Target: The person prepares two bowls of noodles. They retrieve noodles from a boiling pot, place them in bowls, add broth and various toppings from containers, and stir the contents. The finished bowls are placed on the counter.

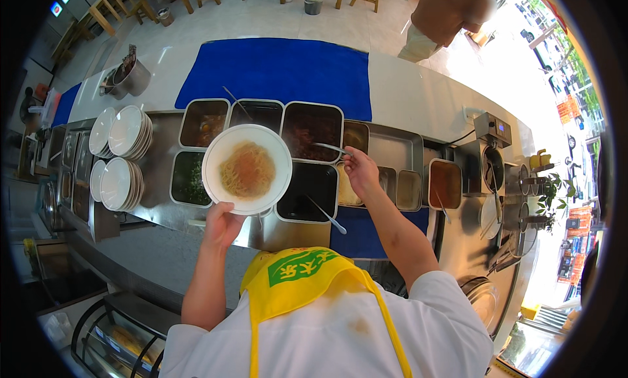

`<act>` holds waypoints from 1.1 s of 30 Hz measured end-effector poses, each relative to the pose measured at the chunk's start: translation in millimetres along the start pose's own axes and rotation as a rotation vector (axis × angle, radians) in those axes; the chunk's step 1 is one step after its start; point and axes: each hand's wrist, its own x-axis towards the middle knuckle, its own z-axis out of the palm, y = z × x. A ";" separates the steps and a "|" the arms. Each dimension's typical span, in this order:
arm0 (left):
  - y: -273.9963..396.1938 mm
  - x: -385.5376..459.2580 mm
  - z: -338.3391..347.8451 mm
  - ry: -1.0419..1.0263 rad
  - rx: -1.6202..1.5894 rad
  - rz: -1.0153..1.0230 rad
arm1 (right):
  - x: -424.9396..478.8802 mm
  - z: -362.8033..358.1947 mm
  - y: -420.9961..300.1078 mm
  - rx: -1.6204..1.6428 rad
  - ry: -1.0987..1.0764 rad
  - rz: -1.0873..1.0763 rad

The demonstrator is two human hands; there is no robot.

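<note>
In my left hand [223,225] is the near rim of a white bowl [211,169], which hovers over the middle food pans. Noodles [247,169] in broth lie inside it. My right hand [362,169] grips the handle of a metal ladle [329,146] that reaches into a pan of dark reddish food [304,125]; the ladle's head is hidden in the pan. Left of the bowl is a pan of chopped greens [190,174]. A black-looking pan [306,189] with a spoon [329,218] across its edge sits to the bowl's right.
Stacked white plates or bowls [117,182] stand at left. Behind the pans lies a blue cloth [279,74]. A pan of reddish-orange liquid [445,182] and a cooker with a control box [493,129] are at right. Across the counter stands a person [444,20].
</note>
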 end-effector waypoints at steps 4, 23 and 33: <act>-3.1 13.4 0.4 0.017 0.035 0.037 | -9.2 6.1 -14.4 -0.019 -0.028 -0.030; -18.3 61.5 15.7 -0.068 0.043 -0.007 | -125.1 120.2 -72.7 -1.262 -0.536 -0.849; 0.9 20.6 -9.7 -0.162 -0.151 -0.125 | -32.5 39.6 -14.9 -1.690 -0.343 -0.965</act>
